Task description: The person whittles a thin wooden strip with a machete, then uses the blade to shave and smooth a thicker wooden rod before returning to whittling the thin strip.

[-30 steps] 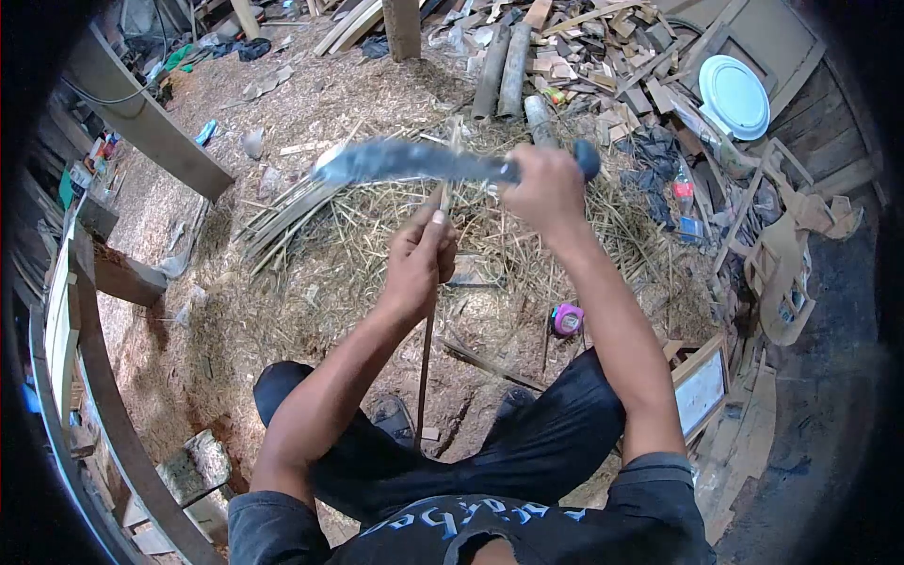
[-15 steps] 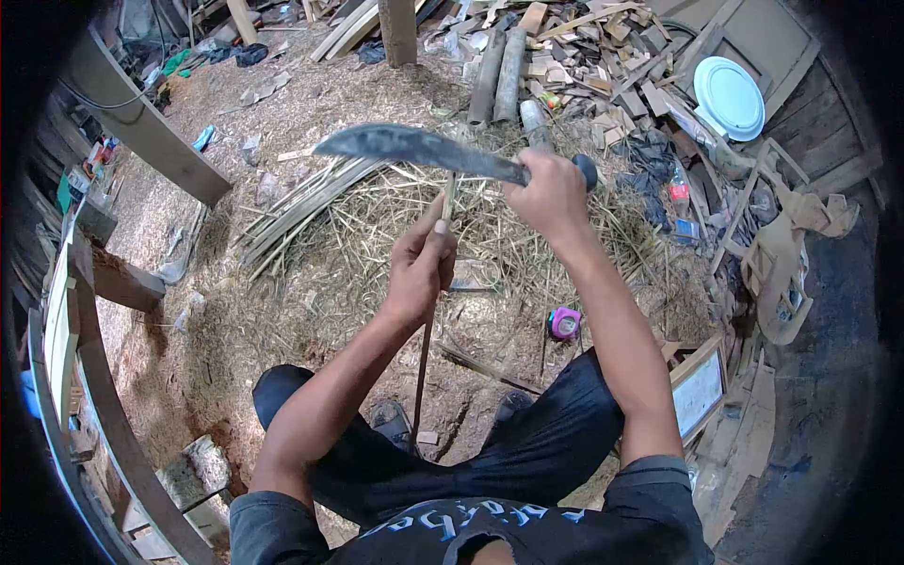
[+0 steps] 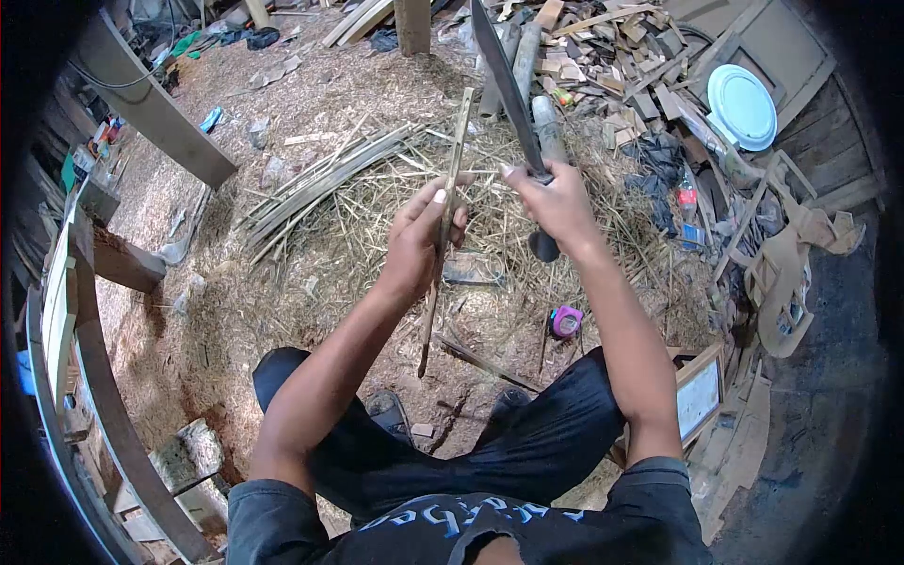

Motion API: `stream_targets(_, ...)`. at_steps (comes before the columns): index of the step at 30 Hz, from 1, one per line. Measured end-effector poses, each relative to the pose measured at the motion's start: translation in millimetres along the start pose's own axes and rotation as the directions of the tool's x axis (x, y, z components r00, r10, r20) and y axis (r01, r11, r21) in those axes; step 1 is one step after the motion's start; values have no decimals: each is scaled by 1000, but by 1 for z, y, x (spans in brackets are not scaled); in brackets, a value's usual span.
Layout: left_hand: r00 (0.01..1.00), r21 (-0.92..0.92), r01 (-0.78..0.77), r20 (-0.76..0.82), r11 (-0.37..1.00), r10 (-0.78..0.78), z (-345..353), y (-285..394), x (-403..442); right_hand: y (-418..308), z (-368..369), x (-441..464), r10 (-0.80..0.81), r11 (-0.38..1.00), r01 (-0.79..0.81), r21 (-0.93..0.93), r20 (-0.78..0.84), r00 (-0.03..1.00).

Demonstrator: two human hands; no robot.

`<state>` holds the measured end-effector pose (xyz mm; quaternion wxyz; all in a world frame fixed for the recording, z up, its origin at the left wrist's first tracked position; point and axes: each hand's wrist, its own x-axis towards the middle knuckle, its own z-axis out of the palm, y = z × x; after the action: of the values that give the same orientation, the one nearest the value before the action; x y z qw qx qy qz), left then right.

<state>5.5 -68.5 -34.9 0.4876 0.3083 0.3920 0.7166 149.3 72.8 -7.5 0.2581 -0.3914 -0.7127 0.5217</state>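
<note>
Closed around the middle of a long, thin bamboo strip [image 3: 459, 132] is my left hand [image 3: 414, 240]. The strip stands on a slight slant, its upper end above the hand and its darker lower end near my knees. My right hand [image 3: 563, 209] grips the handle of a machete [image 3: 508, 87], whose dark blade points up and away. Blade and strip are apart. Beyond my hands, split bamboo strips [image 3: 325, 193] lie in a bundle beside a heap of thin shavings [image 3: 603, 221]. A pink tape measure [image 3: 566, 322] rests on the ground below my right hand.
Round poles [image 3: 549, 130] lie ahead, near a pile of wood offcuts [image 3: 612, 61]. A pale blue round lid [image 3: 742, 106] leans at the right. Wooden posts [image 3: 155, 104] rise at the left. A framed panel [image 3: 698, 398] stands by my right knee.
The machete has swung from lying across the strip's top to pointing upward. More of the strip now shows above my left hand, and its lower end has risen from near my feet.
</note>
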Motion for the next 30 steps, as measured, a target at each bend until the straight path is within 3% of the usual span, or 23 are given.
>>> stream_targets(1, 1000, -12, 7, 11, 1000, -6, 0, 1, 0, 3, 6, -1, -65, 998, 66, 26, -15, 998)
stream_targets(4, 1000, -11, -14, 14, 1000, 14, -3, -4, 4, -7, 18, -10, -10, 989, 6, 150, 24, 1000)
stream_targets(11, 994, -28, -106, 13, 994, 106, -8, -9, 12, -10, 27, -19, -151, 985, 152, 79, -13, 988)
stream_targets(15, 989, 19, -149, 0, 989, 149, -9, -10, 16, -17, 34, -25, -114, 990, 113, 85, 2, 993)
stream_targets(17, 990, 27, -143, -11, 989, 143, -8, -10, 17, -20, 38, -26, -234, 952, 240, 191, -52, 971)
stream_targets(20, 983, 33, -183, -2, 983, 183, -8, -14, 18, -22, 42, -26, -335, 924, 350, 153, -114, 935)
stream_targets(26, 971, 207, -209, -69, 956, 227, -5, -21, 17, -30, 43, -31, -261, 949, 270, 163, -72, 963)
stream_targets(28, 978, 335, -155, -82, 929, 193, -4, -14, 16, -27, 42, -29, -253, 955, 259, 144, -58, 966)
stream_targets(30, 973, 323, -201, -46, 925, 227, -3, -9, 17, -23, 42, -27, -243, 961, 246, 127, -42, 969)
